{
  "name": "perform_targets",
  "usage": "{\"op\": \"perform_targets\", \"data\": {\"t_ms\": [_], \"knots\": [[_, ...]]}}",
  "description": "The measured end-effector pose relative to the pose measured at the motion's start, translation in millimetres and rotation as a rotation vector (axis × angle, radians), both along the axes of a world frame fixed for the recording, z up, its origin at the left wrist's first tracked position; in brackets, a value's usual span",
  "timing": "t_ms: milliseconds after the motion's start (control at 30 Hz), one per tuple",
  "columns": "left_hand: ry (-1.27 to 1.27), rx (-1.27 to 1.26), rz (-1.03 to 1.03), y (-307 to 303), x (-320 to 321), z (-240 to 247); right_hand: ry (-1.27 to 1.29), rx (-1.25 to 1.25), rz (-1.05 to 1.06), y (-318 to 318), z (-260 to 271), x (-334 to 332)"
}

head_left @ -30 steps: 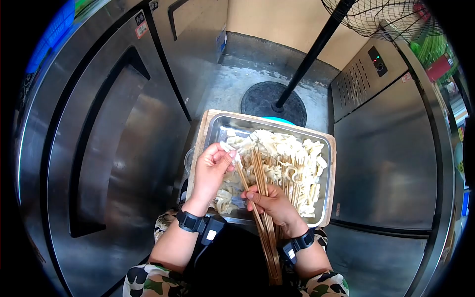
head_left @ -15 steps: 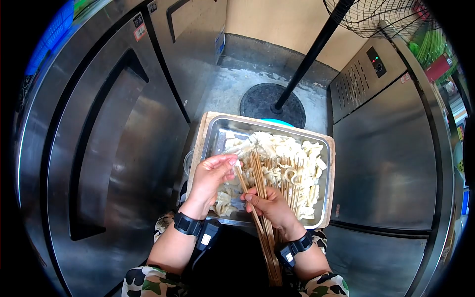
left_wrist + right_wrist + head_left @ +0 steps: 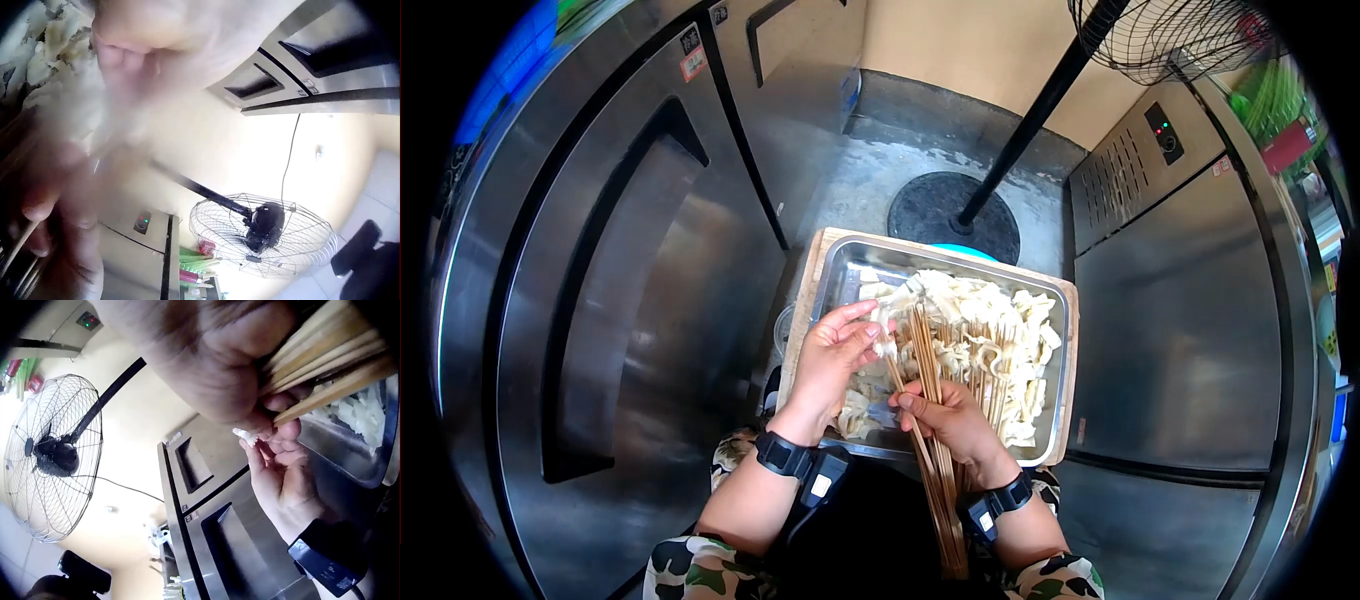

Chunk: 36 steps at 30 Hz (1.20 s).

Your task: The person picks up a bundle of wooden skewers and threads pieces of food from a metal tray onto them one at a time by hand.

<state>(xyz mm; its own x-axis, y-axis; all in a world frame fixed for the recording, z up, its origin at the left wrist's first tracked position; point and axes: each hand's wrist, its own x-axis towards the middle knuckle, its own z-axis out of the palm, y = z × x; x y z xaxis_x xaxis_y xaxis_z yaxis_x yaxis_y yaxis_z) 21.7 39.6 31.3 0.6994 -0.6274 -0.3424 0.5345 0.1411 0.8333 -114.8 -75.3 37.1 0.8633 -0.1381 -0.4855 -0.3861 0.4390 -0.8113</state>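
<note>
In the head view the left hand (image 3: 832, 358) pinches a pale, soft strip (image 3: 884, 335) at the top end of a thin stick. The right hand (image 3: 948, 418) grips a bundle of wooden sticks (image 3: 927, 360), their lower ends running down toward the lap. Both hands are over a metal tray (image 3: 832, 272) holding many pale pieces (image 3: 960, 295) and more sticks among them. The right wrist view shows the left hand (image 3: 289, 487) with a white piece (image 3: 245, 435) at its fingertips, below the gripped sticks (image 3: 331, 356).
The tray stands on a wooden board (image 3: 804, 300). Steel cabinets (image 3: 650, 300) rise on the left and another steel unit (image 3: 1180, 320) on the right. Behind the tray is a fan's round black base (image 3: 940, 205), with its pole (image 3: 1040, 115) leaning up to the right.
The left hand has shifted slightly down and right since the earliest frame, and its fingers have spread around the strip. The right hand keeps its grip on the sticks, nearly in place.
</note>
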Motion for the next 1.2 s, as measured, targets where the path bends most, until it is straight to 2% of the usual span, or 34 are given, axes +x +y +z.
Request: {"op": "perform_targets", "data": {"t_ms": [333, 533, 633, 833, 933, 1200], "knots": [[0.065, -0.078, 0.048, -2.1, 4.7, -1.9, -0.019, 0.009, -0.002, 0.0, -3.3, -0.1], [0.321, -0.149, 0.043, 1.3, 8.4, -9.1, -0.027, 0.011, -0.006, 0.0, -2.3, -0.8], [0.195, -0.097, 0.064, -1.4, 5.0, -4.7, -0.021, 0.013, -0.012, 0.5, -2.2, -0.8], [-0.303, 0.053, 0.073, -2.8, -2.2, -2.6, -0.001, -0.004, 0.002, 0.4, 0.3, 0.4], [-0.367, 0.071, 0.1, -5.0, -8.0, 0.4, -0.002, -0.007, 0.006, -0.2, 0.4, 0.0], [-0.289, 0.024, 0.036, -4.8, -19.8, 1.2, -0.013, 0.022, -0.034, -2.0, 0.8, -3.0]]}}
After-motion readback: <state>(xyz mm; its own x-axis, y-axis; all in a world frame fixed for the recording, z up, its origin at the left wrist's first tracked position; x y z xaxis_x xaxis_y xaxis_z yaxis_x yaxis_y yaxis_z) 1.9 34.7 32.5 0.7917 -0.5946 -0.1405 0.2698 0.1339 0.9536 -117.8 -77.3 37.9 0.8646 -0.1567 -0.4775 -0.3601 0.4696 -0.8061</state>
